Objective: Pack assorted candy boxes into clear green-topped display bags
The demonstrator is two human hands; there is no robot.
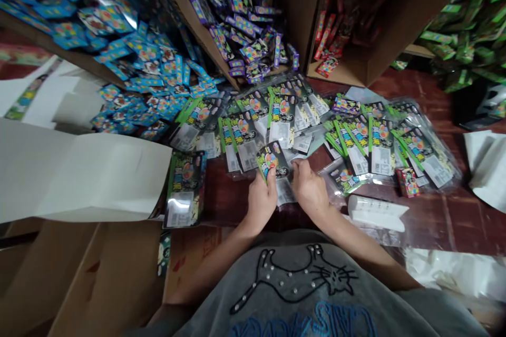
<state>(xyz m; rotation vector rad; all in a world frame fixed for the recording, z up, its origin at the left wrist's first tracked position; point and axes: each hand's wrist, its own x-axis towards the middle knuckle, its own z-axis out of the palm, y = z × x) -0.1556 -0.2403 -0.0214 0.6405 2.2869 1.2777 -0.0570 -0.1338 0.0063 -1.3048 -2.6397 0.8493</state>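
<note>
Between my hands is a black printed packet [276, 155] with a green edge and a pale panel at its lower end. My left hand [261, 197] pinches its left side, thumb on the front. At the packet's right edge, my right hand [310, 187] is closed with its fingertips pressed together; what they grip is partly hidden. Similar packets [243, 139] lie overlapping just beyond my hands, and more packets [381, 142] are spread to the right. A neat stack of packets [184, 187] stands left of my left hand.
Small blue boxes [150, 73] spill from the left. Cardboard cartons hold purple boxes [253, 37] and red boxes [326, 37]; green boxes [462, 37] are at far right. A red box [408, 182] and rolled white paper [375, 210] lie on the dark red table [430, 221].
</note>
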